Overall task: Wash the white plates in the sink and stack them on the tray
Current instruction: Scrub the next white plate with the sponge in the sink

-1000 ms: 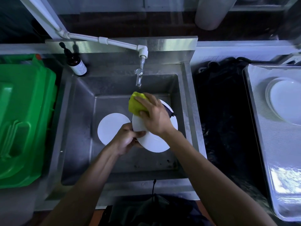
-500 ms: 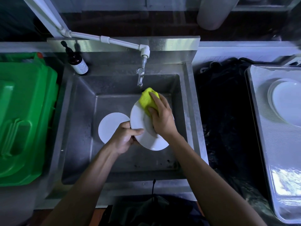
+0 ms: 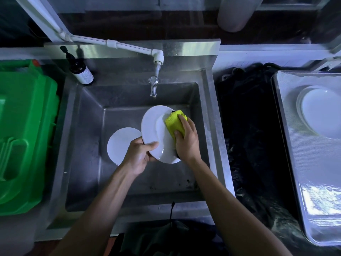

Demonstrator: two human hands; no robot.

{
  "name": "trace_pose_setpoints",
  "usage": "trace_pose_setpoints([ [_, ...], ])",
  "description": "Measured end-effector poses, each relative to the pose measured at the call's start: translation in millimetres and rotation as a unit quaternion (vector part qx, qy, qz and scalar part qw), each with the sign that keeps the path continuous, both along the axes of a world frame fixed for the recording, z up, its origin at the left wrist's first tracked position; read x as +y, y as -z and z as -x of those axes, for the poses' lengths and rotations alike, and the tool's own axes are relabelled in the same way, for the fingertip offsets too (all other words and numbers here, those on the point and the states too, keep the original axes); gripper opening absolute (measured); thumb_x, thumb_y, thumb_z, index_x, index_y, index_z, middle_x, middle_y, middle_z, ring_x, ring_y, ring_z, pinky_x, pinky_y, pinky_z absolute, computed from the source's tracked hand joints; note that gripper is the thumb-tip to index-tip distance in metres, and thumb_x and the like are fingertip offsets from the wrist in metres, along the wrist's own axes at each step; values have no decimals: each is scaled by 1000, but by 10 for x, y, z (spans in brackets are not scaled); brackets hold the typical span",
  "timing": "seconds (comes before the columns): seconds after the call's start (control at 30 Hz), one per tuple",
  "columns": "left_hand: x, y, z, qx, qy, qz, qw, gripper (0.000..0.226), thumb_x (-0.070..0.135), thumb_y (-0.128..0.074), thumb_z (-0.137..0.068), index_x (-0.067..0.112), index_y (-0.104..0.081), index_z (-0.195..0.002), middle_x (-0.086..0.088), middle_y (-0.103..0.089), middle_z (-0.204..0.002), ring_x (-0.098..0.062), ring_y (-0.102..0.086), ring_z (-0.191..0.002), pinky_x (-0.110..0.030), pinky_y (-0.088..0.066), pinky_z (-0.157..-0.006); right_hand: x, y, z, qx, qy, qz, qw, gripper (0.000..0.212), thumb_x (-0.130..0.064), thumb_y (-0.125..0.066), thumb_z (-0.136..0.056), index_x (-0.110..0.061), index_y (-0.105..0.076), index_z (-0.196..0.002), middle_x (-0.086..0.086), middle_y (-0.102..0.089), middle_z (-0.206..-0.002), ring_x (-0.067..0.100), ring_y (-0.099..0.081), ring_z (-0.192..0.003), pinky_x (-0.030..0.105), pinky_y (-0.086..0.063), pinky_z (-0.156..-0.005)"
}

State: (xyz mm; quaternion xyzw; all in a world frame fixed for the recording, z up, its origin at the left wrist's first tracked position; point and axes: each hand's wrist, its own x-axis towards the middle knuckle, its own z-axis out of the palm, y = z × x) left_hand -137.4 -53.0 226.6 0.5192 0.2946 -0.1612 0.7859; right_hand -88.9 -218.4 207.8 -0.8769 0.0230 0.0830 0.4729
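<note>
1. Though the dark pump bottle at the sink's back left corner carries a pale label, its print is too small and blurred to read, and no other writing or brand shows anywhere.
2. The person holds a white plate tilted above the basin of the steel sink, toward its right half and just in front of the tap.
3. The left hand grips this plate at its lower left rim, thumb laid across the face and fingers curled behind.
4. The right hand holds a yellow sponge and presses it against the plate's upper right part, fingers curved over the sponge's top and thumb at its lower edge.
5. A second white plate lies flat on the sink floor toward the left, partly covered by the held plate and by the left hand.
6. On the metal tray at the far right, well apart from both hands, washed white plates sit stacked near the tray's back edge; how many cannot be told.
7. A dark, wet-looking surface lies between the sink's right rim and the tray.
8. A green plastic container stands just beside the sink's left rim.
9. A white pipe runs along the sink's back edge to the tap.
10. A few dark specks lie on the sink floor near its front right corner.
</note>
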Motion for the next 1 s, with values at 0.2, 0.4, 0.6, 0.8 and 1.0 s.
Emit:
trace_pose_setpoints([
  [0.2,-17,-28,-63,-3,-21,3,1000,19,-2,-60,-91,4,-70,-107,-12,-76,-96,-26,-73,-79,-34,-57,-58,73,-50,84,-2,2,-13,1000,57,-10,-54,-94,-24,-43,-149,4,-36,-155,28,-38,-138,44,-36,-113],
  [0.4,-60,-29,-99,14,-60,22,998,27,8,-60,-95,3,-66,-121,-15,-73,-103,-32,-71,-86,-39,-58,-59,234,-106,260,-26,3,-45,999,53,-13,-51,-99,-23,-40,-149,4,-37,-153,25,-40,-137,39,-40,-108],
  [0.6,-76,42,-42,34,-111,70,991,31,16,-56,-99,8,-65,-127,-16,-72,-114,-30,-73,-91,-37,-58,-61,372,-150,420,-23,6,-72,997,52,-14,-51,-100,-24,-40,-150,0,-35,-155,23,-39,-138,48,-41,-109],
  [0.8,18,76,-16,42,-165,102,980,37,16,-52,-101,6,-59,-135,-19,-66,-127,-37,-65,-105,-39,-58,-63,430,-110,567,-52,-31,-28,998,51,-13,-51,-101,-20,-39,-151,4,-35,-154,25,-39,-137,50,-44,-105],
  [1.0,173,151,82,50,-166,121,977,42,13,-55,-99,2,-53,-139,-24,-60,-136,-46,-56,-126,-64,-45,-104,395,-40,534,-30,-3,-12,999,55,-11,-49,-98,-24,-39,-150,3,-33,-155,21,-35,-132,42,-38,-110],
])
